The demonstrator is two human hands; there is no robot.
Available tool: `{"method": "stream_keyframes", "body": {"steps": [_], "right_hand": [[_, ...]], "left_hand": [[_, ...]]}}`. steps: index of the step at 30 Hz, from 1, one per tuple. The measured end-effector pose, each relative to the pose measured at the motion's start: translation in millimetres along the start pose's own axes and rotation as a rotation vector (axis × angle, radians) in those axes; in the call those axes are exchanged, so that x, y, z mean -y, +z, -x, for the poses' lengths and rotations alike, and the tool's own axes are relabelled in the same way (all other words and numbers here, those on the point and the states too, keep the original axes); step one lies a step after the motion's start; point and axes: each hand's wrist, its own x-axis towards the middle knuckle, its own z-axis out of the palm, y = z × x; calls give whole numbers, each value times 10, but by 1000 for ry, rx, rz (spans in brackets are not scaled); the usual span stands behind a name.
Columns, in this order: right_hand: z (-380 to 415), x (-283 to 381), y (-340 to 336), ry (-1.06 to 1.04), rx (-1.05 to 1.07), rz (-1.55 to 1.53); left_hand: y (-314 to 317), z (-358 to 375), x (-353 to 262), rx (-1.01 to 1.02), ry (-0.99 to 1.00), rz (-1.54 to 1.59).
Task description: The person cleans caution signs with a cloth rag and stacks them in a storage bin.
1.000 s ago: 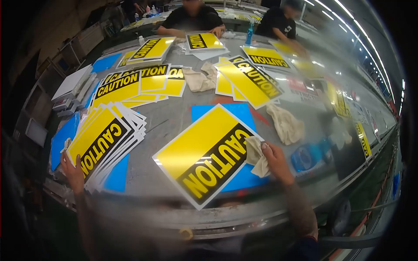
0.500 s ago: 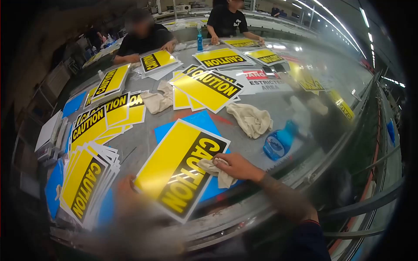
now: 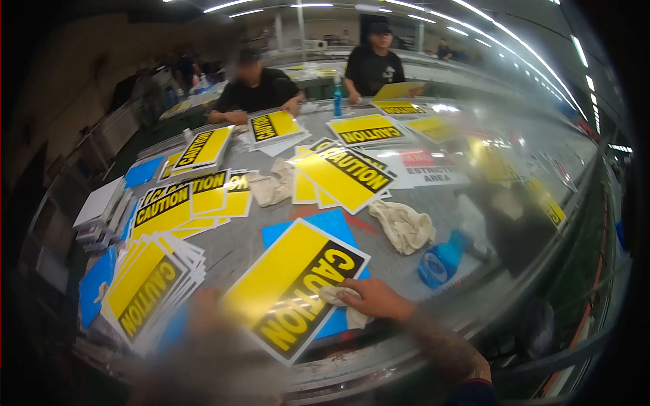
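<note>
In the head view, a yellow and black CAUTION sign (image 3: 271,274) lies tilted across a blue sheet (image 3: 333,225) at the table's near edge. My right hand (image 3: 376,298) is closed on a cream cloth (image 3: 332,295), pressed to the sign's black band near its right edge. At the sign's left edge is my left hand (image 3: 207,308), smeared by blur, so its fingers cannot be made out. A fanned stack of CAUTION signs (image 3: 139,287) lies to the left of it. A blue spray bottle (image 3: 439,264) lies to the right, beyond my right hand.
More CAUTION signs (image 3: 349,172) overlap mid-table beside crumpled cloths (image 3: 404,227). A red and white sign (image 3: 428,166) lies farther right. A blue bottle (image 3: 338,96) stands near two co-workers (image 3: 374,68) across the table. White boxes (image 3: 101,199) are stacked at left.
My view has tilted upward, so the table sits lower in it. The far right co-worker has raised a sign off a pile. My right hand stays on the cloth at the sign's black band.
</note>
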Motion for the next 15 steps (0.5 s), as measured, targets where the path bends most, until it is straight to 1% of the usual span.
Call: {"method": "stream_keyframes", "body": {"steps": [1,2,3,4,5,6,7,8,9,10,12,15], "right_hand": [[23,27,-20,-21,8,35],[9,89,-65,7,52,0],[-8,164,-69,31,106,-36],[-19,217,-48,17,68,-15],[-33,277,-47,12,77,7],[-12,319,-52,38,80,28],[-30,344,-69,14,92,31],[-37,376,-96,14,93,33],[21,370,-107,34,92,31],[28,293,-84,12,96,19],[50,262,-100,-37,87,14],[49,245,-109,-31,109,-2]], "left_hand": [[69,87,88,-11,67,-122],[-136,137,-112,64,30,-121],[-129,121,-55,88,-11,-93],[-111,26,68,133,11,-87],[-49,-25,132,92,41,-92],[-29,-48,264,116,-9,-60],[-2,-152,342,153,-25,-32],[22,-267,345,205,-19,-5],[-59,-279,283,214,-52,57],[-55,-306,312,222,-126,143],[-107,-327,320,160,-81,122],[-370,-209,40,112,-99,279]]}}
